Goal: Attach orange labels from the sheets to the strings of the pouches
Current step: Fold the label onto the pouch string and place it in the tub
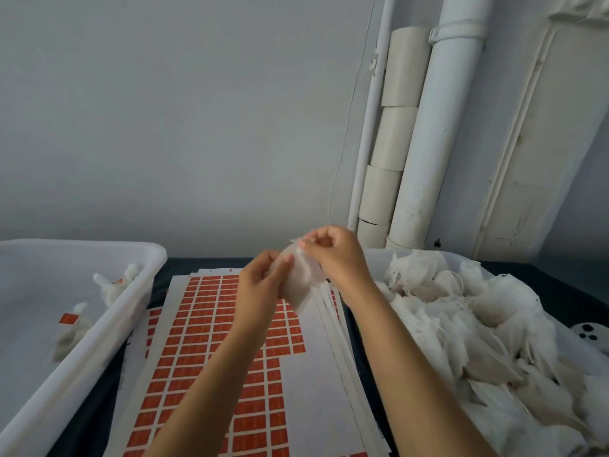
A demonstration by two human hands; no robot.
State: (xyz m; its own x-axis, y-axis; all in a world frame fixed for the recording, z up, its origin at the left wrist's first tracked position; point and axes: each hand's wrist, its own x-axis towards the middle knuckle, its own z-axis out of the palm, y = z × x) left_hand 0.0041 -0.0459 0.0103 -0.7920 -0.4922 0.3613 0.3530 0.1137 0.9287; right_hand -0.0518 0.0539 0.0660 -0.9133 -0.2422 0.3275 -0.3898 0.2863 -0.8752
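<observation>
Left hand (263, 285) and right hand (333, 255) both pinching white mesh pouch (301, 282), lifting it above label sheet (230, 341) (probably teasing string free; string itself not discernible). Unlabelled pile waiting right of right hand.

Dim, flat, bluish light; soft overall (wide-angle bending at edges), no glare, faint shadows.

- Left hand (263, 285): raised, fingers curled, thumb pressing the thin white mesh pouch (301, 282).
- Right hand (333, 252): just above, fingertips pinching the pouch's top edge.
</observation>
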